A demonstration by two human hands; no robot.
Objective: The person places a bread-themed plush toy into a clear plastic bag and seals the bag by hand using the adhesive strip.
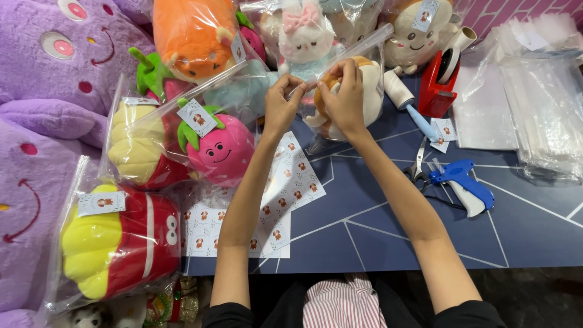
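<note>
Clear bag (349,91) holding plush toy (346,103): both hands' fingers (291,85) pinch its top seal; uneven pressure risks gaps or tearing.

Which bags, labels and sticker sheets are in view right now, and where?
Clear bag: centre, pinched by left hand and right hand, brown-white plush inside.
Sticker sheets: white, small brown pictures, under left forearm.
Fries bag: lower left, red-yellow plush, white label.
Strawberry bag: pink plush, white label.
Empty bags: clear stack, far right.
</note>
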